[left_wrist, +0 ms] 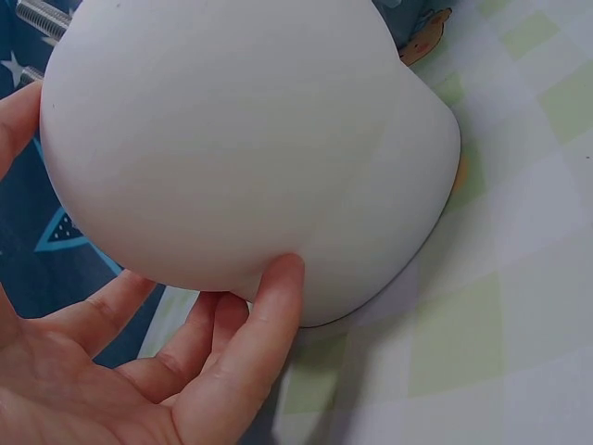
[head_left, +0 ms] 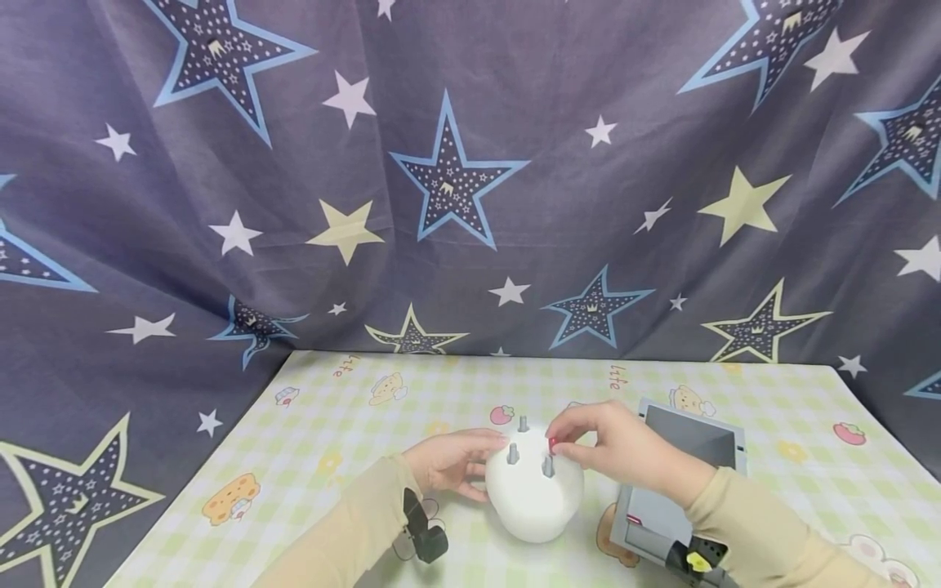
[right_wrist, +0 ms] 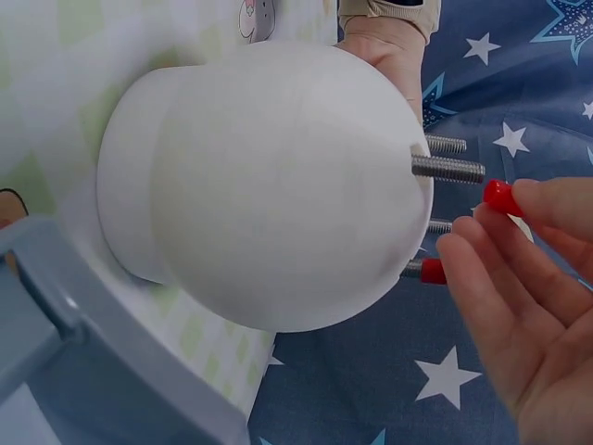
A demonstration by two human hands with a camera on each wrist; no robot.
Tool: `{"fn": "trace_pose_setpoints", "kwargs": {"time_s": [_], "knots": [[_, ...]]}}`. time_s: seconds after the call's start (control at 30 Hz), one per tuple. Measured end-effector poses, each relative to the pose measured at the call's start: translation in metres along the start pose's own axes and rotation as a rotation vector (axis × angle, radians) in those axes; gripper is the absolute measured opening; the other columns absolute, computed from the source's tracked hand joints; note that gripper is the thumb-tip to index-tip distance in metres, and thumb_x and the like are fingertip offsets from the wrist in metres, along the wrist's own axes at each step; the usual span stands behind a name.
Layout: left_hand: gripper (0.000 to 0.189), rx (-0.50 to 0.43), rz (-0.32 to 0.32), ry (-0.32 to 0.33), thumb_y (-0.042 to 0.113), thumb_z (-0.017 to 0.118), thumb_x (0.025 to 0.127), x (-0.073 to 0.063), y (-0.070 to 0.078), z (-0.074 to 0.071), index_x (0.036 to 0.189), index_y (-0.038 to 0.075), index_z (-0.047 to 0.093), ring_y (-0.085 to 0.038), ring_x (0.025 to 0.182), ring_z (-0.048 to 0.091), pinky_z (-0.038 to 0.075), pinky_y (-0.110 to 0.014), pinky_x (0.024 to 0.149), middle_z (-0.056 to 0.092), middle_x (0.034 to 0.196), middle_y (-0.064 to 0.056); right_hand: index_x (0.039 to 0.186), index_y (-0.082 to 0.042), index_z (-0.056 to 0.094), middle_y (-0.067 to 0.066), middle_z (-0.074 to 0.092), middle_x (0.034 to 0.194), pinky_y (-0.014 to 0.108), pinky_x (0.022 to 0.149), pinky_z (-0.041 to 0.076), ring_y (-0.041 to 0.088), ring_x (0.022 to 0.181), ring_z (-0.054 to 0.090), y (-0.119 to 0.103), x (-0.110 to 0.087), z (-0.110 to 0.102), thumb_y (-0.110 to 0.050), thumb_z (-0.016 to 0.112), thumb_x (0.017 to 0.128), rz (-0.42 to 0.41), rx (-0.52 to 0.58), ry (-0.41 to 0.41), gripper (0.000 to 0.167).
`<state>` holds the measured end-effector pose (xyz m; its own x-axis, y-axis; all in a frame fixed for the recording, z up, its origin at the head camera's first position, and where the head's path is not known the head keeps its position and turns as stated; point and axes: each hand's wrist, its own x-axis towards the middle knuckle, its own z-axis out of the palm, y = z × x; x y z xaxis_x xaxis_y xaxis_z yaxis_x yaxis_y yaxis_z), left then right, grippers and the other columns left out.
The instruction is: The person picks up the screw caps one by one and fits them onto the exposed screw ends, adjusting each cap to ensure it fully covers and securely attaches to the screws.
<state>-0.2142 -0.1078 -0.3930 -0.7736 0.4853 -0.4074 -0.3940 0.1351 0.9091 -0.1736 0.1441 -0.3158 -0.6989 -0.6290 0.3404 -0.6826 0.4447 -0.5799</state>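
Observation:
A white rounded body (head_left: 535,498), like a ball on a wider base, stands on the table with several threaded metal bolts (right_wrist: 448,170) sticking out of its top. My left hand (head_left: 457,464) holds its left side, fingers spread and bent against the surface. Between thumb and fingertip my right hand (right_wrist: 528,278) pinches a small red cap (right_wrist: 501,197), just off the end of a bare bolt. Another red cap (right_wrist: 433,271) sits on a bolt close to the right fingers. The other visible bolts are bare.
A grey divided tray (head_left: 654,504) lies to the right, partly under my right forearm, with a small red piece (head_left: 634,519) in its front part. The checked tablecloth (head_left: 309,457) covers the table. Behind it hangs a dark star-patterned curtain (head_left: 515,269).

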Motion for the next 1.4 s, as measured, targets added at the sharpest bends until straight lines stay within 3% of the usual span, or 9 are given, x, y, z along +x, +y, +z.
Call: {"fn": "trace_pose_setpoints", "kwargs": {"time_s": [0.37, 0.73, 1.4], "knots": [[0.05, 0.001, -0.003, 0.001, 0.035, 0.061, 0.089, 0.0017, -0.0014, -0.0007, 0.13, 0.01, 0.047, -0.027, 0.111, 0.052, 0.051, -0.053, 0.089, 0.055, 0.121, -0.008, 0.093, -0.01, 0.07, -0.001, 0.071, 0.089, 0.022, 0.069, 0.053, 0.004, 0.081, 0.064, 0.0026, -0.0005, 0.003, -0.01, 0.068, 0.085, -0.002, 0.005, -0.004, 0.008], [0.049, -0.002, -0.007, 0.002, 0.035, 0.061, 0.089, 0.0026, -0.0014, -0.0008, 0.129, 0.01, 0.047, -0.026, 0.11, 0.053, 0.051, -0.052, 0.089, 0.056, 0.119, -0.008, 0.092, -0.008, 0.069, 0.003, 0.07, 0.087, 0.02, 0.055, 0.054, 0.002, 0.077, 0.061, 0.0031, 0.0005, 0.005, -0.013, 0.068, 0.086, 0.031, 0.107, -0.034, 0.007], [0.05, 0.003, -0.008, -0.015, 0.036, 0.061, 0.088, 0.0035, -0.0007, -0.0015, 0.129, 0.011, 0.046, -0.026, 0.111, 0.053, 0.05, -0.053, 0.09, 0.057, 0.117, -0.007, 0.09, -0.005, 0.068, 0.005, 0.069, 0.085, 0.024, 0.053, 0.056, 0.001, 0.071, 0.06, 0.0041, 0.0021, 0.0066, -0.01, 0.066, 0.086, 0.089, 0.231, -0.098, 0.007]]}}
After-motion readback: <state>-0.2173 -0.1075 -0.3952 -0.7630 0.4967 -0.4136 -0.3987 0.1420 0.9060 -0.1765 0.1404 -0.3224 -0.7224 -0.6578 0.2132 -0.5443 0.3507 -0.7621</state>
